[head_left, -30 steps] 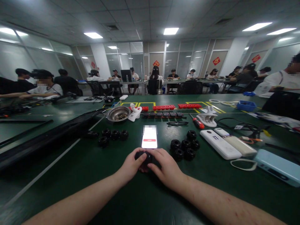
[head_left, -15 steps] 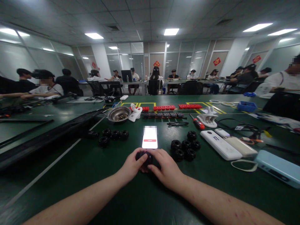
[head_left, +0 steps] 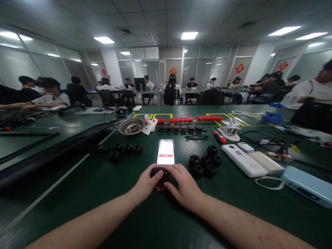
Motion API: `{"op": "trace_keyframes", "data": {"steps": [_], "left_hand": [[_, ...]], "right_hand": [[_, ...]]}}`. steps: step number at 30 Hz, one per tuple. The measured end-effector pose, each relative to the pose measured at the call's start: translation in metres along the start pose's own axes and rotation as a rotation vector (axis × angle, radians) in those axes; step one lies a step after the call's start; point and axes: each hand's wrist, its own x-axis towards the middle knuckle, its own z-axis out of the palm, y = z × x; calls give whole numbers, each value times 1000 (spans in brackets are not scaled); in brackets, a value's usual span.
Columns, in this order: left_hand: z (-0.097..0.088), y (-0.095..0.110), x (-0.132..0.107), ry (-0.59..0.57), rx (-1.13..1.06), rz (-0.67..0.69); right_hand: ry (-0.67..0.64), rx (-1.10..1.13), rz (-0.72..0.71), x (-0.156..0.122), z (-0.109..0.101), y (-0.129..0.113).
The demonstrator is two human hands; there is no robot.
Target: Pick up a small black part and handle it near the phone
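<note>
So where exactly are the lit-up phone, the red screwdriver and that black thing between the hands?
Phone [head_left: 166, 151]: head view, on its bright screen.
Screwdriver [head_left: 219, 136]: head view, on its red and black handle.
Black thing [head_left: 164, 176]: head view, on the uncovered part of its dark surface.

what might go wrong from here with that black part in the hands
The black part between the left hand and right hand could slip and perhaps hit the phone just beyond the fingertips. The right hand might also knock the round black parts to its right, which could roll.
</note>
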Motion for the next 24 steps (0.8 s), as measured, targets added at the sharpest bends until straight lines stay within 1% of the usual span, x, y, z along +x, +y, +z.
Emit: {"op": "trace_keyframes", "data": {"steps": [1,3,7,9,13,15,18,21,24], "left_hand": [[0,0,0,10,-3,0],[0,1,-1,17,-7,14],[0,1,-2,-12,-11,42],[0,0,-1,-22,-2,39],[1,1,0,5,15,-3],[1,2,-1,15,9,-12],[0,2,-2,20,-9,11],[0,1,-3,-3,-29,31],[0,0,-2,-27,-17,30]], "right_hand": [[2,-3,-7,0,0,0],[17,-7,22,-1,1,0],[21,-13,94,-1,0,2],[10,-20,75,-1,0,3],[28,-33,0,0,0,1],[27,-36,-13,0,0,-1],[25,-30,33,-1,-1,-1],[13,-18,83,-1,-2,0],[10,-12,65,0,-1,2]]}}
